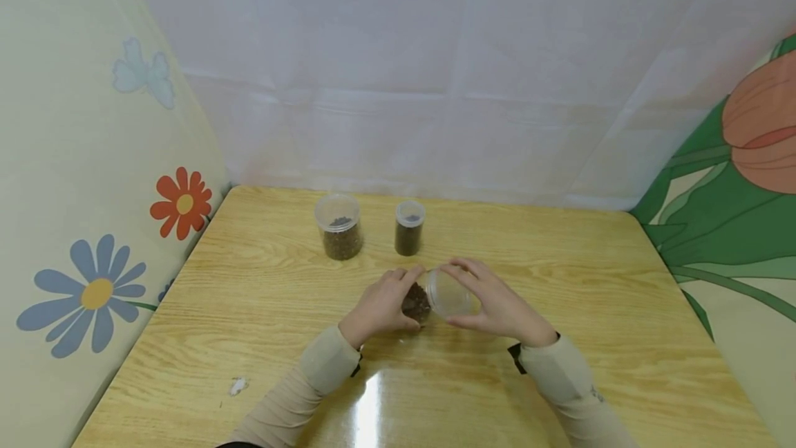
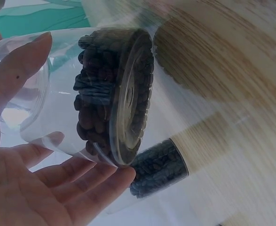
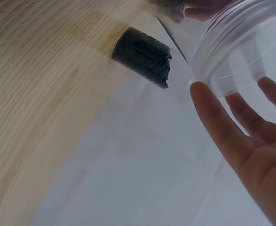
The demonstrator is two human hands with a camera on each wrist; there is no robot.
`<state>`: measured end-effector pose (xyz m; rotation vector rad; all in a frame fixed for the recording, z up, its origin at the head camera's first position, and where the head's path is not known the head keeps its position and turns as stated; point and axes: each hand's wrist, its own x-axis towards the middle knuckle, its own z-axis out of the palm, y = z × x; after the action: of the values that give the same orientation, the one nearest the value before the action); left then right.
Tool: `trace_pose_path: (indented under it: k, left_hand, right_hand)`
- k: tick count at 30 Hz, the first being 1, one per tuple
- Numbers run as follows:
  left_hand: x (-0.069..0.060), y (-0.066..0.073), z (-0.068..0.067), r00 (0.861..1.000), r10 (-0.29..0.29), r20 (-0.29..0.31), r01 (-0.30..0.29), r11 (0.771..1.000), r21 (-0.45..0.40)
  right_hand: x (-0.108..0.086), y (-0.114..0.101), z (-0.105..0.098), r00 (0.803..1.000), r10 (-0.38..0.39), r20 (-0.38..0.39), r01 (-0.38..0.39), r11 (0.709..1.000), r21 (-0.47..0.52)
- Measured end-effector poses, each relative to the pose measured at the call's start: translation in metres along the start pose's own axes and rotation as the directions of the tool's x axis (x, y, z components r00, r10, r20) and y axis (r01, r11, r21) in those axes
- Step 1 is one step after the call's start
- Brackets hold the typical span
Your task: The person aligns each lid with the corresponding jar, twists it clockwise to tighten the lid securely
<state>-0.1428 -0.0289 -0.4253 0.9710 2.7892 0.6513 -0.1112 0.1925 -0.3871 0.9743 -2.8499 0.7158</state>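
My left hand (image 1: 387,301) grips a clear plastic jar (image 2: 65,101) with dark brown beans (image 2: 105,89) in its base, thumb on one side and fingers on the other. At the jar's mouth end, my right hand (image 1: 497,303) holds a clear round lid (image 1: 449,294) with a ridged rim, its thumb and fingers spread around the edge. The lid meets the jar or lies very near it; whether it is seated cannot be told. In the right wrist view the lid (image 3: 250,42) shows above the right fingertips (image 3: 202,92).
Behind the hands stand a wide clear jar (image 1: 340,230) partly filled with dark pieces and a narrower one (image 1: 409,230) with dark contents. The wooden table (image 1: 249,310) meets a white cloth backdrop (image 1: 398,88). Flower-printed panels (image 1: 93,227) flank both sides.
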Motion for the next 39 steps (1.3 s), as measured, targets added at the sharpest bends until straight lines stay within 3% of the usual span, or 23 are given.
trace_pose_path:
  k: [7, 16, 21, 28, 39]
  left_hand:
    - [0.0, -0.001, 0.0, 1.0, 0.012, -0.008, -0.012, 1.0, 0.002]
    - [0.0, -0.001, 0.0, 1.0, 0.012, -0.012, -0.012, 1.0, -0.007]
    - [0.0, -0.001, 0.0, 1.0, 0.015, -0.013, -0.015, 1.0, 0.0]
    - [0.0, -0.001, 0.0, 1.0, 0.014, -0.01, -0.014, 1.0, 0.002]
    - [0.0, 0.0, 0.0, 1.0, 0.008, -0.008, -0.008, 1.0, 0.0]
  right_hand:
    - [-0.001, -0.003, -0.001, 1.0, 0.025, -0.002, -0.025, 0.999, -0.022]
    - [0.001, 0.005, 0.001, 0.99, -0.14, -0.026, 0.14, 0.99, -0.024]
    - [0.002, 0.008, 0.001, 0.985, -0.172, -0.01, 0.172, 0.985, -0.011]
    - [0.002, 0.006, 0.0, 0.993, -0.119, 0.001, 0.119, 0.993, 0.01]
    - [0.001, -0.004, 0.001, 0.998, 0.062, -0.015, -0.062, 0.998, -0.003]
